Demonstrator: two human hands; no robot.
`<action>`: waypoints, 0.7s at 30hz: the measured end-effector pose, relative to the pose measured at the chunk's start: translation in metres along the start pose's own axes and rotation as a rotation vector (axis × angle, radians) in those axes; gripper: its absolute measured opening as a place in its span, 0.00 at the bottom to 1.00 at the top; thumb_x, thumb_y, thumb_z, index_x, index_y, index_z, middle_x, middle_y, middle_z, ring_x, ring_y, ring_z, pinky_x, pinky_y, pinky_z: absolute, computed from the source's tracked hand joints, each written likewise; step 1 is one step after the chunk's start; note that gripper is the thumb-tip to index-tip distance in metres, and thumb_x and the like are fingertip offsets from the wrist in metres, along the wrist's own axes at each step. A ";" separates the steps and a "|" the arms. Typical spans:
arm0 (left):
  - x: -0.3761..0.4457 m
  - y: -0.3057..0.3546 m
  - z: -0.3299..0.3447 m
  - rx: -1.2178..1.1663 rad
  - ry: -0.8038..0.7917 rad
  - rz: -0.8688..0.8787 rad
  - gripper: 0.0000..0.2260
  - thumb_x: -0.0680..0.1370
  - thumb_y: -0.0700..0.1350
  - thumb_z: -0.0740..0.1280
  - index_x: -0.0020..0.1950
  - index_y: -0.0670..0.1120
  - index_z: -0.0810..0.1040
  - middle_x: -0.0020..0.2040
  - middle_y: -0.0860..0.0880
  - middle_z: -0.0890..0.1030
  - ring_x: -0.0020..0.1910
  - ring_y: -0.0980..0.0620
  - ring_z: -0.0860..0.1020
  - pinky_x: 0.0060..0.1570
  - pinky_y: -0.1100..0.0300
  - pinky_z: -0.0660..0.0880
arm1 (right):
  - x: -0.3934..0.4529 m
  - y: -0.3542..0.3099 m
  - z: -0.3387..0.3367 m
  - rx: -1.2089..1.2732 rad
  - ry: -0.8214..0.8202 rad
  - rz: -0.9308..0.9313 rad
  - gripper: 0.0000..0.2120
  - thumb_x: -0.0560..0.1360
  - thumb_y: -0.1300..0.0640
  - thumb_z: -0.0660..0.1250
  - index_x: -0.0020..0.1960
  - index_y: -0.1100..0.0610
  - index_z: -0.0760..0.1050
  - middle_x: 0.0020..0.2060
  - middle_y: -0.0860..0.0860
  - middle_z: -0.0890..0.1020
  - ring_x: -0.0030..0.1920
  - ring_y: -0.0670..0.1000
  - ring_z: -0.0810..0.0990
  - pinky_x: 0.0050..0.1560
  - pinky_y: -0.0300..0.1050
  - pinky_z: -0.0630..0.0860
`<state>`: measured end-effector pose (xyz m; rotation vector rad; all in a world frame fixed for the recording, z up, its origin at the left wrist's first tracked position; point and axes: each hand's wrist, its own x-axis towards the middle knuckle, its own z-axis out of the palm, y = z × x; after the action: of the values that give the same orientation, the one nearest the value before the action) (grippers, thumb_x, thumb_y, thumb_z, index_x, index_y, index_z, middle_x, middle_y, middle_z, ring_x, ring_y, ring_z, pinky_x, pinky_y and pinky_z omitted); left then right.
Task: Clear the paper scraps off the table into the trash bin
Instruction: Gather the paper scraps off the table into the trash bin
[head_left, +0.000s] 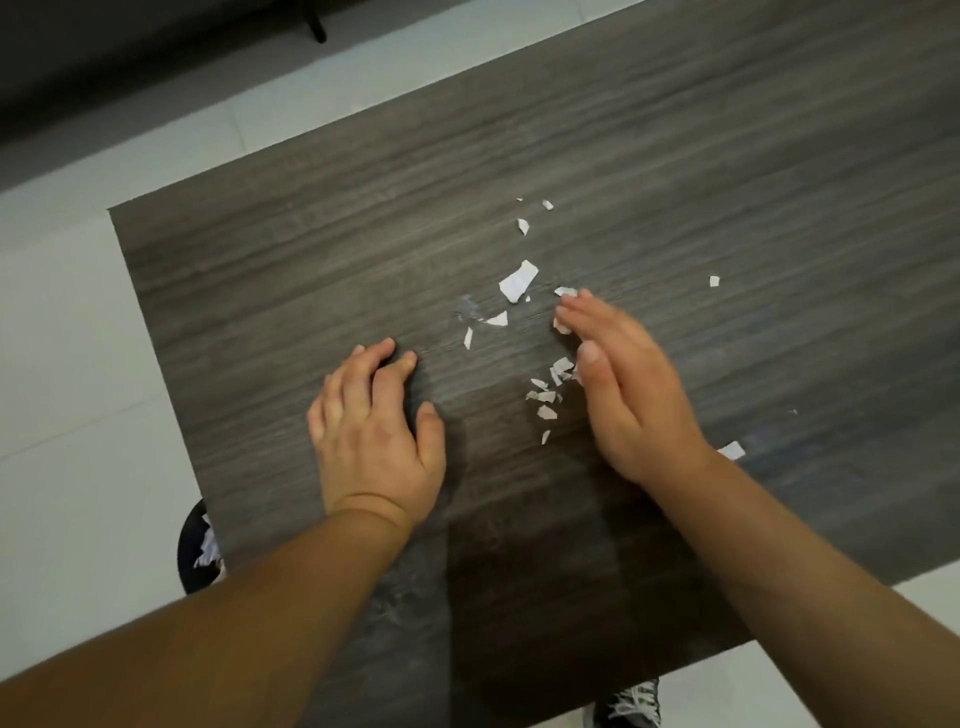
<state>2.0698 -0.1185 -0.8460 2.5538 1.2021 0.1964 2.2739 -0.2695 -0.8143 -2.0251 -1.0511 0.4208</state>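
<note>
Right hand stood on edge, fingers straight, against roughly twenty unmarked paper scraps while left hand rested loosely open, holding nothing, on the table.

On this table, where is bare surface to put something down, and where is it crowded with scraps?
Bare: the far-left part of the table, beyond the left hand, and the far-right corner. Also bare is the near strip between the forearms. Crowded: the paper scraps lie scattered in the middle, in front of and beside the right hand.
</note>
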 end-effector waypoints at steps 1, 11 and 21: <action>0.000 -0.001 0.000 0.001 0.002 -0.002 0.22 0.80 0.53 0.64 0.74 0.51 0.74 0.78 0.53 0.70 0.80 0.47 0.65 0.78 0.39 0.61 | 0.005 0.001 -0.002 0.019 0.080 0.011 0.18 0.87 0.61 0.58 0.71 0.64 0.80 0.70 0.55 0.82 0.74 0.50 0.77 0.77 0.47 0.69; -0.001 -0.003 0.006 0.015 0.031 0.004 0.22 0.79 0.53 0.64 0.73 0.52 0.74 0.78 0.53 0.70 0.80 0.46 0.66 0.77 0.38 0.62 | 0.124 0.016 -0.005 -0.264 -0.127 0.020 0.23 0.86 0.54 0.59 0.80 0.57 0.72 0.83 0.53 0.69 0.86 0.56 0.58 0.86 0.56 0.52; -0.001 -0.004 0.006 0.034 0.029 0.026 0.22 0.80 0.53 0.62 0.74 0.51 0.73 0.78 0.51 0.69 0.80 0.45 0.66 0.76 0.37 0.62 | 0.021 -0.023 0.032 -0.256 -0.375 -0.239 0.23 0.87 0.56 0.60 0.79 0.60 0.73 0.82 0.54 0.71 0.85 0.55 0.62 0.85 0.58 0.58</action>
<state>2.0677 -0.1184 -0.8531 2.6050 1.1934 0.2211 2.2551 -0.2295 -0.8153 -2.0515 -1.6296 0.5772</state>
